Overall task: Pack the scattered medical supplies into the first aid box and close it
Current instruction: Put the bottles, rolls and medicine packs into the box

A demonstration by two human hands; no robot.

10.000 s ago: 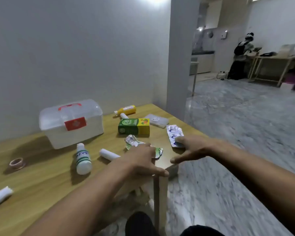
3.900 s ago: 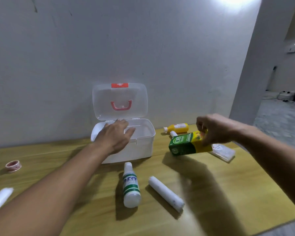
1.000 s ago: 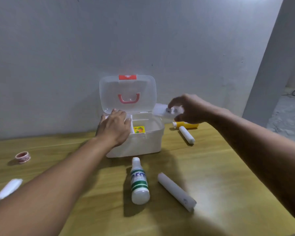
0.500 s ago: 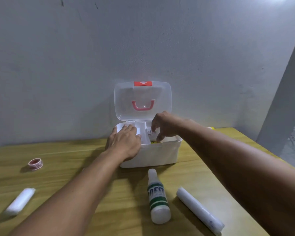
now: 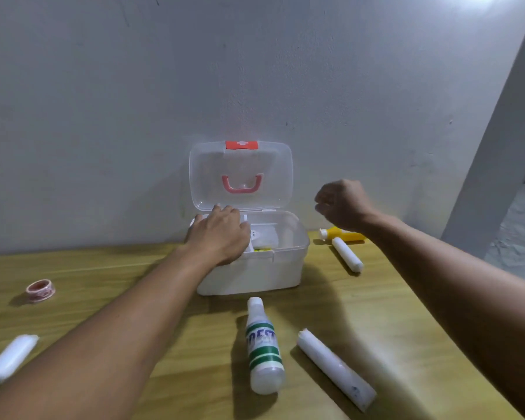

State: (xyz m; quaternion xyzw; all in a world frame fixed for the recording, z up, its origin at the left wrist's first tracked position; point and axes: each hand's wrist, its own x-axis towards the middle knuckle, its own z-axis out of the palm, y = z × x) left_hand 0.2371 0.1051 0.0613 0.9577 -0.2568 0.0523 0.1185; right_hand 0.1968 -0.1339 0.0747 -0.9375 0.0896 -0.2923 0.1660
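Note:
The white first aid box (image 5: 285, 268) stands open against the wall, its clear lid (image 5: 273, 189) with a pink handle upright. A yellow-green carton and a clear packet lie inside. My left hand (image 5: 217, 236) rests flat on the box's left rim. My right hand (image 5: 341, 204) hovers right of the box above a yellow bottle (image 5: 344, 234), fingers curled, holding nothing. A small white roll (image 5: 347, 254) lies by that bottle. In front of the box lie a white bottle with green bands (image 5: 264, 347) and a long white roll (image 5: 335, 369).
A pink tape ring (image 5: 40, 290) sits at the far left of the wooden table (image 5: 361, 304). Another white roll (image 5: 8, 360) lies at the left front. The table's right edge runs diagonally under my right forearm. A grey wall is right behind the box.
My right hand has come out of the box without the clear packet and moved right, above the yellow bottle. The left hand stays on the box rim.

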